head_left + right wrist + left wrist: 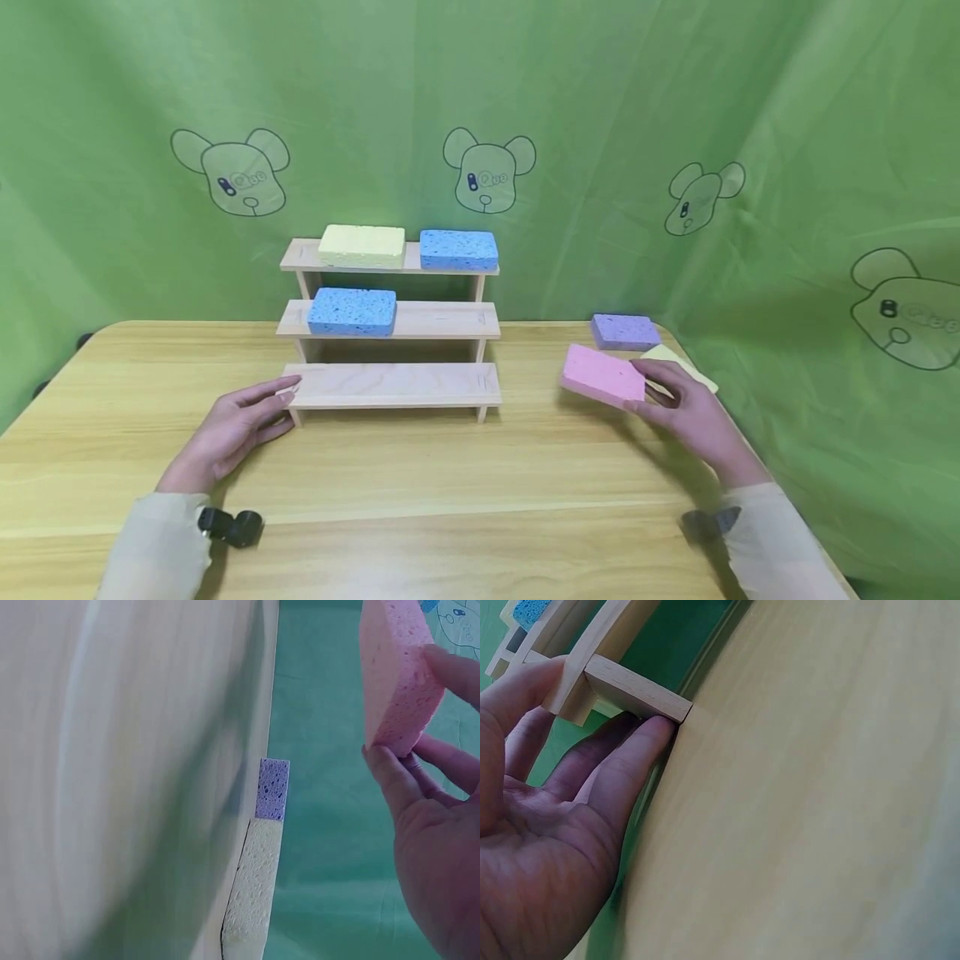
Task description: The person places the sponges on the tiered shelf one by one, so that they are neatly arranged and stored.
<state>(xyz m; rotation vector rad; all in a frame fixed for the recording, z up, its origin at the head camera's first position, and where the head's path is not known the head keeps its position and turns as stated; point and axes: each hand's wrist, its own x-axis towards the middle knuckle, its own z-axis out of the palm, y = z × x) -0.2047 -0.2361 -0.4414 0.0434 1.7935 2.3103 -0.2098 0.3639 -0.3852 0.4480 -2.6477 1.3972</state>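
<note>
Sponge (602, 375), pink, was pinched in your right hand (693, 418) above the table (450, 500). Your left hand (231, 429), fingers extended, touched the left end of the wooden rack (390, 383).

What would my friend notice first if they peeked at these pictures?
Probably the bright pink sponge, held over the right side of the table in the right hand. Next, maybe the wooden shelf left of it, with a yellow sponge and a blue sponge on its top step. Behind hangs green cloth with bear drawings.
</note>
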